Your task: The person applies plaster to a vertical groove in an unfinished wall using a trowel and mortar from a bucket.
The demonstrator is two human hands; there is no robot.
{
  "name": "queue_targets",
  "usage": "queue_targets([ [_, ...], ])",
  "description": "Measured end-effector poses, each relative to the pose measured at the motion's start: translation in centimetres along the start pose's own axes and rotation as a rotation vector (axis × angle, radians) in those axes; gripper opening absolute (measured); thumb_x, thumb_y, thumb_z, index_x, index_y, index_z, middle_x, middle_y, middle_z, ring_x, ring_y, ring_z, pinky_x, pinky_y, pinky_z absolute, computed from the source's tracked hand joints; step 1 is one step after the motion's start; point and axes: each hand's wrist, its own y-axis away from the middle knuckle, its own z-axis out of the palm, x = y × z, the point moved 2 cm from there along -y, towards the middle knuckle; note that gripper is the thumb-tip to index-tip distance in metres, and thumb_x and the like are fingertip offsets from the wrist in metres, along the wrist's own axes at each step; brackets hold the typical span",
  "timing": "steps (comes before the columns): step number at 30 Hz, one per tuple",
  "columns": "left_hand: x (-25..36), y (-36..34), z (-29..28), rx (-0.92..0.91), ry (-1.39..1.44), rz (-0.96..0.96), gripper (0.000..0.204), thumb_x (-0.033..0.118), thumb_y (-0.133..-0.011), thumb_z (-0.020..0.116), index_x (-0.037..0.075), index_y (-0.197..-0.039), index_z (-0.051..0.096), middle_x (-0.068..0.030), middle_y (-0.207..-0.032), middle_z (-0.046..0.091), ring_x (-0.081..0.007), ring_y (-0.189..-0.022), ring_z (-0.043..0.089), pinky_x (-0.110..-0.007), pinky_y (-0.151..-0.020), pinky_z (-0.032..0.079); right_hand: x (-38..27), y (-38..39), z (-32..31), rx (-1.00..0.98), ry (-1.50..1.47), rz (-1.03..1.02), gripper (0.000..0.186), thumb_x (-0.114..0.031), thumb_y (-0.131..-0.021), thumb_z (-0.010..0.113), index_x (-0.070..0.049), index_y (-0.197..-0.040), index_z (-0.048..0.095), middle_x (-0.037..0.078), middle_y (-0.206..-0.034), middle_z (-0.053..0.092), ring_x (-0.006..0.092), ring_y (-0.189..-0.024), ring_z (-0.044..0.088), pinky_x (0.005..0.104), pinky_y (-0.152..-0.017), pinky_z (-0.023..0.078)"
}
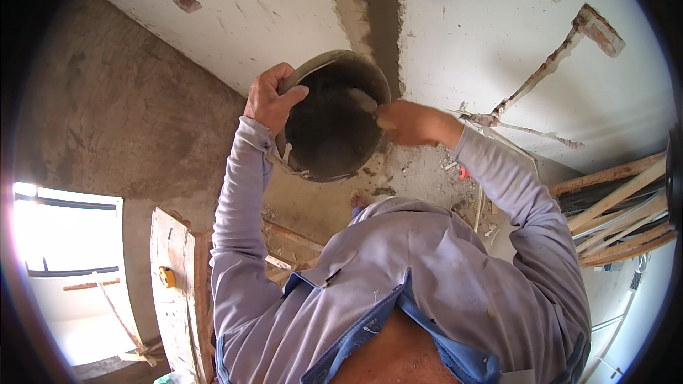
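Left hand [272, 97] grips rim of round dark-grey bucket [320, 80]; right hand [411, 122] clasps blurred yellow-handled tool [386, 122]; best keep rim steady.

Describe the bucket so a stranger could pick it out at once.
Start at the white wall at the top of the view and follow its vertical grey band downward. Where the band's lower end disappears from view, the bucket sits between the left hand and the right hand. Its wide, round, dark mouth sets it apart from the long timber pieces nearby.
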Motion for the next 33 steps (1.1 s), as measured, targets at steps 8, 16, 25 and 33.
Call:
queue_targets([
  [8, -1.5, -0.3, -0.3, 0.058, -0.016, -0.105, 0.034, 0.02, -0.072, 0.071, 0.004, -0.064, 0.042, 0.0026, -0.058, 0.028, -0.0077, -0.056, 0.027, -0.029, -0.048, 0.025, -3.3, 5.0, -0.8, 0.225, 0.279, -0.091, 0.042, -0.001, -0.076, 0.054, -0.001, -0.117, 0.048, 0.02, -0.078, 0.06, 0.0379, -0.074, 0.063, 0.0465, -0.066, 0.051],
  [16, -1.3, -0.7, 0.4, 0.087, -0.102, -0.115, 0.036, 0.023, -0.072, 0.072, 0.0, -0.068, 0.045, -0.0046, -0.058, 0.032, -0.013, -0.056, 0.034, -0.034, -0.052, 0.033, -2.0, 2.1, 2.4, 0.159, 0.192, -0.208, 0.039, -0.006, -0.074, 0.057, 0.004, -0.111, 0.05, 0.022, -0.084, 0.061, 0.0361, -0.083, 0.062, 0.0453, -0.073, 0.05],
  [25, -1.9, -1.2, 0.6, -0.033, -0.173, 0.006, 0.031, 0.023, -0.073, 0.072, -0.002, -0.079, 0.054, -0.006, -0.058, 0.041, -0.0156, -0.055, 0.042, -0.034, -0.054, 0.037, -1.6, 0.6, -3.1, -0.263, -0.24, 0.323, 0.033, -0.02, -0.085, 0.056, 0.003, -0.107, 0.05, 0.018, -0.076, 0.063, 0.0278, -0.061, 0.064, 0.0404, -0.053, 0.051],
  [33, 1.3, -2.1, 0.4, -0.273, 0.053, -0.015, 0.026, 0.018, -0.072, 0.068, 0.003, -0.07, 0.047, 0.0027, -0.059, 0.032, -0.009, -0.057, 0.03, -0.029, -0.051, 0.027, -0.6, 0.7, 1.0, -0.329, -0.899, 0.218, 0.02, -0.019, -0.084, 0.06, -0.002, -0.094, 0.057, 0.007, -0.061, 0.053, 0.0158, -0.045, 0.053, 0.0314, -0.033, 0.042],
])
